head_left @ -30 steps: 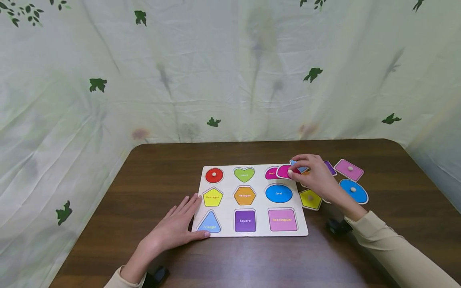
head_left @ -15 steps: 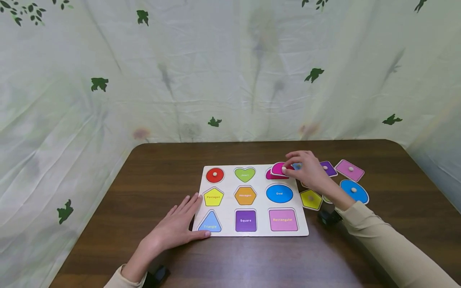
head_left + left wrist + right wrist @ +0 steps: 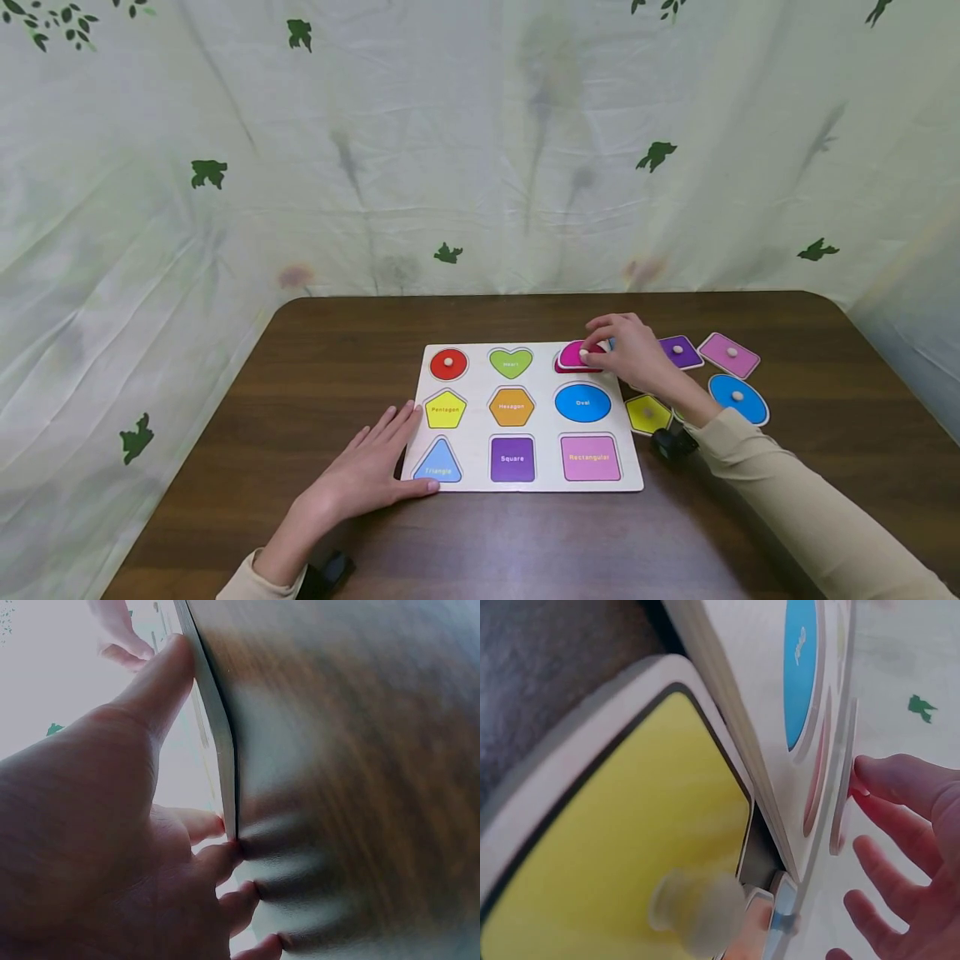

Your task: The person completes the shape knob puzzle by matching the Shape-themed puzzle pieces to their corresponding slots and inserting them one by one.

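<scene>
In the head view my right hand (image 3: 633,354) pinches the small knob of a magenta half-circle puzzle piece (image 3: 568,352) between thumb and index finger. The piece overlaps the matching recess at the top right of the white shape puzzle board (image 3: 474,433). From the right wrist, a gap shows between the tilted piece (image 3: 844,787) and the board. My left hand (image 3: 363,467) lies with fingers spread along the board's left edge, its thumb at the lower left corner. The left wrist view shows that thumb (image 3: 161,682) along the board's side. A red circle piece (image 3: 442,371) sits in the top left recess.
Right of the board lie loose knobbed pieces: a yellow pentagon (image 3: 643,414), a purple square (image 3: 675,360), a pink rectangle (image 3: 723,346) and a blue oval (image 3: 731,390). More pieces are partly hidden behind my right hand. A leaf-patterned curtain (image 3: 480,167) hangs behind the brown table (image 3: 337,333).
My right hand has carried the magenta half-circle leftward, from the board's right edge to over the half-circle recess. My left hand has stayed in place.
</scene>
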A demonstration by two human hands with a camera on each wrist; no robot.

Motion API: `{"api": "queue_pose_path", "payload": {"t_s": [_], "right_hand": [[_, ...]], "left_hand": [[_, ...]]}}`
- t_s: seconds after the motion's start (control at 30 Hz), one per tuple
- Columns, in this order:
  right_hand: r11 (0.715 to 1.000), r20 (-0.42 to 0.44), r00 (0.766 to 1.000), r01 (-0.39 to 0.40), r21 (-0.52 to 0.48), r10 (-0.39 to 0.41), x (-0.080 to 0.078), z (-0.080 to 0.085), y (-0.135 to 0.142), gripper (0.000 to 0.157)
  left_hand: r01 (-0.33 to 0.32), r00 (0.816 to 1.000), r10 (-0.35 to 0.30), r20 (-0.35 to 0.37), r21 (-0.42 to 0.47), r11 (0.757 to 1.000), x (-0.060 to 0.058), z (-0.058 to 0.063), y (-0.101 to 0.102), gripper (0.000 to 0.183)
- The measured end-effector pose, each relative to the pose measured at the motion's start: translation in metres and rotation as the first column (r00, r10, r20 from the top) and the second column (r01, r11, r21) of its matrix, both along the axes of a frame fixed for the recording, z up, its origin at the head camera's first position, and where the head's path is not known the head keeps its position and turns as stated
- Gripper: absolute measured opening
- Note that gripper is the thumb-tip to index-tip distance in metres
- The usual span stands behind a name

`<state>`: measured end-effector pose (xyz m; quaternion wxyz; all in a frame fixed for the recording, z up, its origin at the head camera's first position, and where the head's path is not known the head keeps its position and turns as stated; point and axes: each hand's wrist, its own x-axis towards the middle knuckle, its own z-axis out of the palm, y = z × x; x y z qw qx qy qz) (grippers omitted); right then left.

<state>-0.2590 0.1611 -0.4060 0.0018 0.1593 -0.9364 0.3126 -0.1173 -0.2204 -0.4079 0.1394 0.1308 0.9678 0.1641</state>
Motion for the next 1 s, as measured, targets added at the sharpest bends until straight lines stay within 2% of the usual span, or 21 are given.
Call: {"api": "queue_pose_path", "payload": {"t_s": [0.6,1.0], "right_hand": [[0.995,0.006,1.000,-0.019,0.100,0.018,-0.0056,-0.0031,-0.0107,0.014],[0.995,0.037,0.999,-0.021,0.099,0.018,-0.0062,-0.0035,-0.0104,0.015]], "left_hand": [[-0.006,1.000,0.006,-0.001,0.009,1.000,0.0006,0.0017,-0.0001,0.109],[-0.001,1.000,0.001,-0.013,0.008,1.000,0.0008,0.0010,0.0005,0.108]]}}
